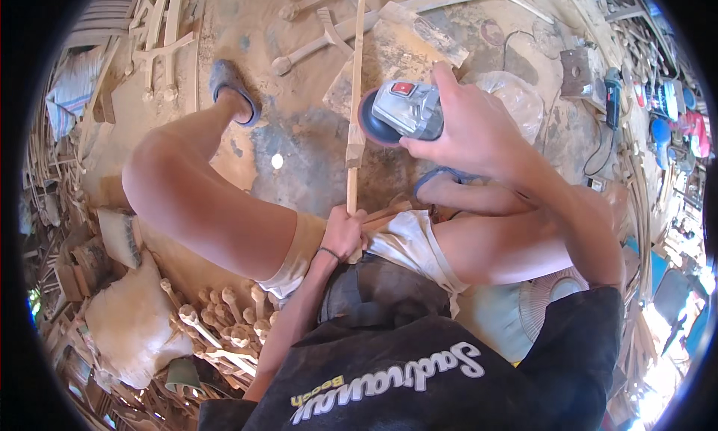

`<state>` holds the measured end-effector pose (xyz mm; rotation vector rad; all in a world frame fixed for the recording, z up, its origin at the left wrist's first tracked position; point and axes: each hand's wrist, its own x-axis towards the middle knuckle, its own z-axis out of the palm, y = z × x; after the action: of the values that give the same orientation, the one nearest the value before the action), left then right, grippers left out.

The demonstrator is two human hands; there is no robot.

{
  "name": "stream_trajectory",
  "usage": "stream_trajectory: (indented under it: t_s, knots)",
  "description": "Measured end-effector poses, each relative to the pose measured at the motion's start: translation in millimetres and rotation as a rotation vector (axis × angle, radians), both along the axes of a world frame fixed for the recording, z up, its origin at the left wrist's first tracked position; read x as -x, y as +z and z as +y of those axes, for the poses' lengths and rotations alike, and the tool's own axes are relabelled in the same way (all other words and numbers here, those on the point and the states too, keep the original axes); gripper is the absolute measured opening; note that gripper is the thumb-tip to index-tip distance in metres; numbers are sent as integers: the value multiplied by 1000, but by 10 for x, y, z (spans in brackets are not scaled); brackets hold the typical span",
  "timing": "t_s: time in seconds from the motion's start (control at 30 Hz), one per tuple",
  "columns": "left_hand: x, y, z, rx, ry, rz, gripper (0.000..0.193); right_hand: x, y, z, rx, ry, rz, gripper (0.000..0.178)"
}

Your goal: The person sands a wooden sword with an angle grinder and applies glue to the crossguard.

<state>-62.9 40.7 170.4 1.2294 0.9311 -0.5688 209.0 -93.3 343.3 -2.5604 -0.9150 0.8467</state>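
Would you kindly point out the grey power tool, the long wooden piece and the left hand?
Grey power tool (416, 111): head view, on its housing.
Long wooden piece (357, 79): head view, on its narrow shaft.
Left hand (344, 233): head view, on its back.

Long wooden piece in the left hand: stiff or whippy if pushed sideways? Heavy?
The wooden piece is probably stiff around its thicker block-like section. The slim length beyond may flex a little, since the left hand grips only the near end. Likely light for its length, being so narrow.
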Motion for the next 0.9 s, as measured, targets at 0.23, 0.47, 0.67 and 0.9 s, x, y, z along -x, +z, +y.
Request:
stream_trajectory:
  t_s: [0.23,0.47,0.67,0.9]
  knots:
    - [1,25,30,37,-21,-38,29,30,-63,-16,7,-59,2,83]
    - [397,289,152,-489,-417,-431,73,-133,158,-204,-259,-344,-155,89]
    - [-66,1780,629,-678,-118,-418,66,-226,541,-468,-591,-609,-218,90]
    - [-695,2947,1603,-1406,471,-1035,29,-347,787,-605,-1006,-915,48,61]
